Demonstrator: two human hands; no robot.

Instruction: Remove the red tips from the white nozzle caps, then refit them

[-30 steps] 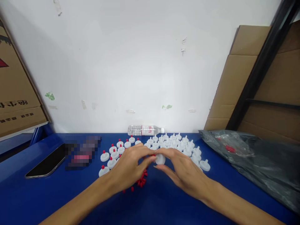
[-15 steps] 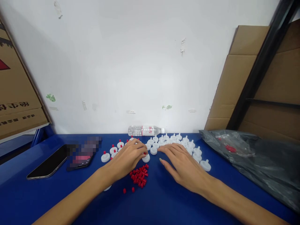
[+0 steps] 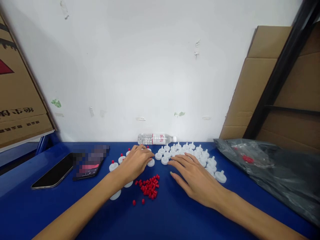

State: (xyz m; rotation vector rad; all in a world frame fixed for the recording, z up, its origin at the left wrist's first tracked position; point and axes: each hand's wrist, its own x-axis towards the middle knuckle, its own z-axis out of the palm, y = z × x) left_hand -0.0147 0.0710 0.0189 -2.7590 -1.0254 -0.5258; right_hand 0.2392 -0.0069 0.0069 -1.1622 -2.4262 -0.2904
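Observation:
My left hand (image 3: pixel 133 165) rests palm down on the blue table (image 3: pixel 175 216), its fingertips on a white disc cap (image 3: pixel 150 162) among white caps with red plugs (image 3: pixel 113 165). My right hand (image 3: pixel 193 176) lies flat with fingers spread, fingertips beside plain white caps (image 3: pixel 190 150) grouped to the right. A small heap of loose red plugs (image 3: pixel 149 187) lies between and just in front of both hands.
A water bottle (image 3: pixel 156 138) lies on its side against the white wall. Two phones (image 3: pixel 56 173) lie at the left. A dark plastic bag (image 3: pixel 272 173) covers the right side. Cardboard boxes (image 3: pixel 20 100) stand left and right.
The hands were together on one white cap; they have parted. My left hand moved left and back with the cap onto the plugged group. My right hand flattened on the table.

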